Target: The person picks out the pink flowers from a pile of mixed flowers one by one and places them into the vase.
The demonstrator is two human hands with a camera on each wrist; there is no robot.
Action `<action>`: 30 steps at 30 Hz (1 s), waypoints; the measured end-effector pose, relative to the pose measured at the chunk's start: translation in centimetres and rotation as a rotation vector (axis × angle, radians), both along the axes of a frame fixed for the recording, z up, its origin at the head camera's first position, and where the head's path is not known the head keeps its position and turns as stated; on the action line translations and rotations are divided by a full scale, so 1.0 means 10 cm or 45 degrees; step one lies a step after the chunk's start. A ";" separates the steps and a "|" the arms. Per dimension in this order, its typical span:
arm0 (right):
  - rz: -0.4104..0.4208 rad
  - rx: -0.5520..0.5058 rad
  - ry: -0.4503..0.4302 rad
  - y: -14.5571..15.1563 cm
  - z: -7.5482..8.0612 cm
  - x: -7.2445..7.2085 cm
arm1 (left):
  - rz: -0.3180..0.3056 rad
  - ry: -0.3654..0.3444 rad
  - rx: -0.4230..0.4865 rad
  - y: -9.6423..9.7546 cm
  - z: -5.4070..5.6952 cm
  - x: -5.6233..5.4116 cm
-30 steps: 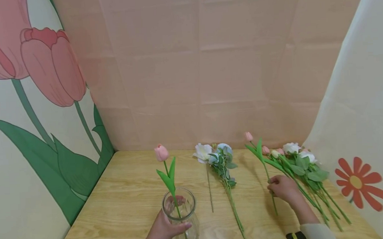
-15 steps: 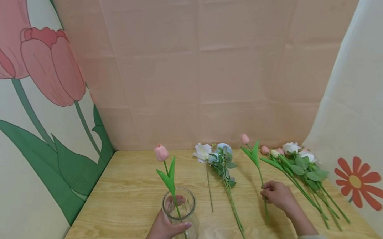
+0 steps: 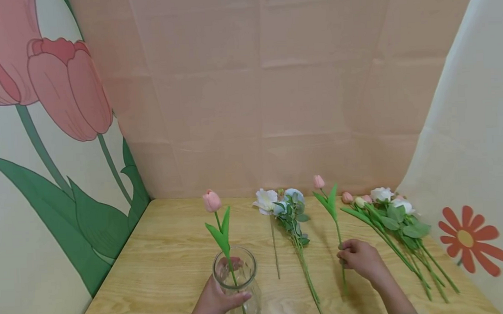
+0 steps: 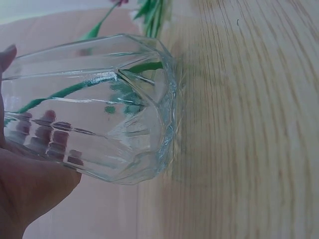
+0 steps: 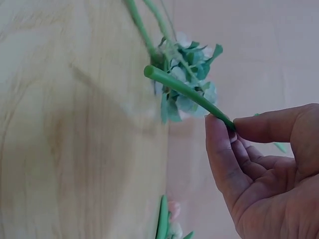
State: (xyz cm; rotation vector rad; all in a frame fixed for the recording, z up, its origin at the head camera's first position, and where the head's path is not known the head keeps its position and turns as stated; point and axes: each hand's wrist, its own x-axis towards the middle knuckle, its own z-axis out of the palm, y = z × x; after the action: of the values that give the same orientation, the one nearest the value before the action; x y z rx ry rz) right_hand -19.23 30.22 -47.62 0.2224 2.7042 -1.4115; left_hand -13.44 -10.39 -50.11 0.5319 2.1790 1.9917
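Observation:
My left hand [image 3: 217, 301] grips a clear glass vase [image 3: 252, 300] from its left side, thumb across the front. Inside the vase stands one pink tulip [image 3: 212, 201], its bloom and leaves rising above the rim. The left wrist view shows the ribbed glass [image 4: 144, 164] resting on the table, with a green stem [image 4: 67, 90] inside. On the right, my right hand [image 3: 361, 260] pinches the stem of another pink tulip [image 3: 318, 181] between thumb and fingers, bloom up. In the right wrist view the cut stem end [image 5: 149, 71] sticks out past the fingertips, above the table.
Between the hands lie a white flower [image 3: 266, 201] on a thin stem and a pale blue bunch with leaves [image 3: 296, 220]. Farther right is a pile of white roses [image 3: 381, 195], tulips and greenery. A pink backdrop [image 3: 262, 105] rises behind the wooden table [image 3: 155, 273].
My right hand has drawn the second tulip leftward and slightly toward me, away from the pile on the right. The left hand, the vase and the tulip in it have stayed in place.

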 end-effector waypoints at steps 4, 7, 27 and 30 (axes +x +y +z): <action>-0.002 -0.028 0.015 -0.06 0.04 0.05 | -0.007 -0.003 0.005 0.00 -0.01 0.00; 0.005 -0.046 0.018 -0.10 0.07 0.08 | -0.008 -0.005 0.007 0.00 -0.01 0.00; 0.014 -0.159 0.032 -0.42 0.31 0.26 | 0.009 -0.005 -0.013 0.00 0.00 0.00; 0.019 -0.167 0.049 -0.48 0.36 0.29 | 0.010 -0.009 -0.012 0.00 0.00 0.00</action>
State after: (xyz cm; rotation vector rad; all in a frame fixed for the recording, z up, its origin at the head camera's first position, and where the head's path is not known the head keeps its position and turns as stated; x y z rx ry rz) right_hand -16.33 25.43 -43.98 0.1673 2.6239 -1.5975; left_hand -13.47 -10.43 -50.07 0.5153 2.1886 1.9834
